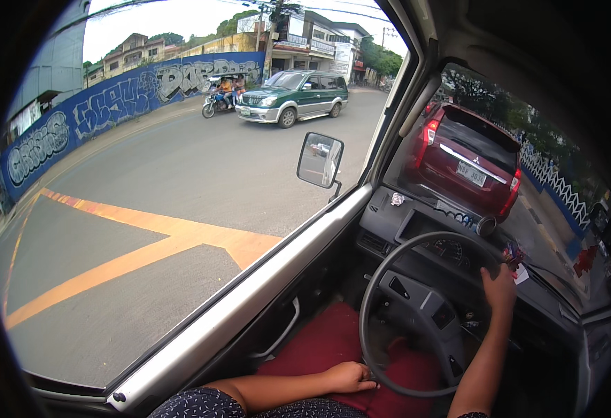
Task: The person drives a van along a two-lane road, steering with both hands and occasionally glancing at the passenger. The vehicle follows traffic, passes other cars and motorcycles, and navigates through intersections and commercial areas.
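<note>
You seem mid-steering: your right hand [499, 287] grasps the steering wheel [425, 306] upper right; your left hand [351, 377] curls by its lower left, grip unclear; turning would need steady hold.

Daylight pours from a washed-out, near-white sky [180, 21] onto the asphalt road [194, 181]; the steering wheel [422, 305] and dashboard [381, 221] sit in dimmer shade. Fisheye distortion bends the blue wall [114, 101]; black vignetting swallows the corners.

Graffiti letters [114, 99] mark the blue wall [71, 136], dark characters [471, 174] the plate [482, 180] of the maroon car [473, 132]
</note>
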Motion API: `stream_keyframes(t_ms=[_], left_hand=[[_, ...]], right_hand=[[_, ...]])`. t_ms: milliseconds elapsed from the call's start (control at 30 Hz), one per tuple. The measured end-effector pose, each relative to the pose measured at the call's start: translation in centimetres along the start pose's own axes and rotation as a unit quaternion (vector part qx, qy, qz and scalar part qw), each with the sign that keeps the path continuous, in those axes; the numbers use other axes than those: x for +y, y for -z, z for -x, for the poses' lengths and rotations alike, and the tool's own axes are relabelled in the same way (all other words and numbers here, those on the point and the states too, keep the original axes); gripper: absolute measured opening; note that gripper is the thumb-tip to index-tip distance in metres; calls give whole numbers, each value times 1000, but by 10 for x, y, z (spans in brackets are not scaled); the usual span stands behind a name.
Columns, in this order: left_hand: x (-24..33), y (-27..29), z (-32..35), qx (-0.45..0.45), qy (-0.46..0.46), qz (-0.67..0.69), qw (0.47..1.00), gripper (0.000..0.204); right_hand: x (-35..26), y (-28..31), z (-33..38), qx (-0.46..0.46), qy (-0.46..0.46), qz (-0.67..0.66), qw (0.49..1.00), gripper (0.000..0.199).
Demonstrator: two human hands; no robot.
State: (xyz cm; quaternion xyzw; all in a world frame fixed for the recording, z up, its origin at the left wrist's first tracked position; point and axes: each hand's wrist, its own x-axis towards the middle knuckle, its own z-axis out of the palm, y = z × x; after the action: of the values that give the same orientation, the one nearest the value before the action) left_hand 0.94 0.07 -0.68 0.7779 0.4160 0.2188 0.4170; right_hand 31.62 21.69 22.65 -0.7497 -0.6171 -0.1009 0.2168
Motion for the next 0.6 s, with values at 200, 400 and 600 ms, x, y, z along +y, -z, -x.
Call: stream_keyframes(t_ms=[200, 400, 600], left_hand=[[-2, -2, 1, 29, -26, 10, 999, 51], [1, 2, 2, 25, -31, 33, 999, 44], [6, 5, 4, 16, -11, 58, 998, 42]], right_hand=[[2, -4, -1, 6, 4, 11, 1000, 68], [2, -4, 2, 12, 6, 16, 1000, 70], [1, 3, 1, -18, -11, 1, 1000, 61]])
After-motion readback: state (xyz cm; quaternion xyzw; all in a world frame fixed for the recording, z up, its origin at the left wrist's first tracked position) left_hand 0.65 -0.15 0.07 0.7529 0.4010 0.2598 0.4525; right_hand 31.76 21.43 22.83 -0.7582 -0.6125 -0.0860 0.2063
